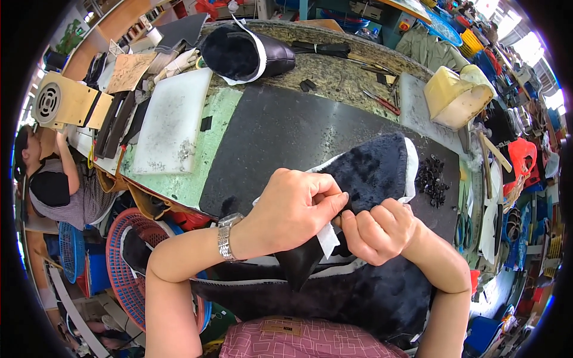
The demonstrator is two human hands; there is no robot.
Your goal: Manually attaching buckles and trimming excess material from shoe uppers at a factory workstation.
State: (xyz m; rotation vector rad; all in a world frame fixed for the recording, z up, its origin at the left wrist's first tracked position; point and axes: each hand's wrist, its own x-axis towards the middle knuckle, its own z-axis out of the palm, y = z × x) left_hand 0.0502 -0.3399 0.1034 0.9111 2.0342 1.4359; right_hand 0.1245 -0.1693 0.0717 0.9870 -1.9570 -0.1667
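Note:
A boot upper (pixel 373 164) with dark navy fur lining and a white edge lies across the black mat (pixel 274 128) in front of me. My left hand (pixel 292 206), with a metal watch on its wrist, is closed in a pinch at the near edge of the upper. Close beside it, my right hand (pixel 382 232) has its fingers curled in on the same edge. The exact spot between the fingertips is hidden. Below the hands hang a white strip (pixel 327 240) and a flap of black leather (pixel 298 265). More dark fur-lined material (pixel 382 298) covers my lap.
Small black pieces (pixel 433 182) lie heaped right of the upper. Farther back are a black fur-lined boot (pixel 277 53), red-handled pliers (pixel 382 102) and a yellowish container (pixel 450 98). A white board (pixel 173 119) lies left; a red basket (pixel 116 262) stands below. Another person (pixel 65 185) sits at far left.

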